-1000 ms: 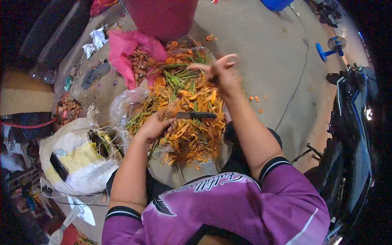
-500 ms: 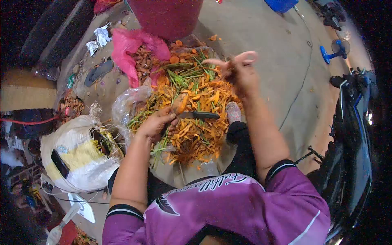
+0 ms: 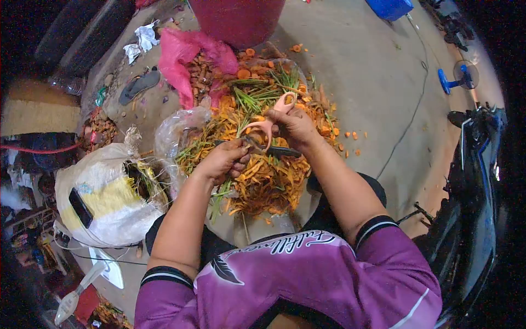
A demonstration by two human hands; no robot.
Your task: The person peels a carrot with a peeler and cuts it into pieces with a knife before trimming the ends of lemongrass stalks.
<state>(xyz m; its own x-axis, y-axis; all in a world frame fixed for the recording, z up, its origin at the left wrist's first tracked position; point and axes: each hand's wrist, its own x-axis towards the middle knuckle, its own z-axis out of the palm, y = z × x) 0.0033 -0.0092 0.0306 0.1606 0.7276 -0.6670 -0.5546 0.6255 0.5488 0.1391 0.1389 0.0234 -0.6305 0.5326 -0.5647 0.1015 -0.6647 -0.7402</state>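
Note:
My right hand (image 3: 296,128) is closed round the handle of a pink Y-shaped peeler (image 3: 267,127), whose forked head points toward my left hand (image 3: 226,160). My left hand is closed on a knife, its black handle (image 3: 286,151) sticking out to the right. In the same fingers is a carrot, mostly hidden by the hand and the peeler head. Below both hands lies a heap of orange peelings (image 3: 268,183) mixed with green stalks (image 3: 249,100).
A pink mesh bag (image 3: 178,57) spills carrots near a big red tub (image 3: 238,19). To the left are clear plastic (image 3: 178,131) and a white-yellow sack (image 3: 104,192) with a phone (image 3: 81,207) on it. A blue fan (image 3: 450,81), a cable (image 3: 412,109) and a motorbike (image 3: 474,181) stand right.
My right hand has swung down and inward with the peeler, bringing its head to the carrot at my left hand. My left hand still grips the carrot and knife. The view has shifted slightly.

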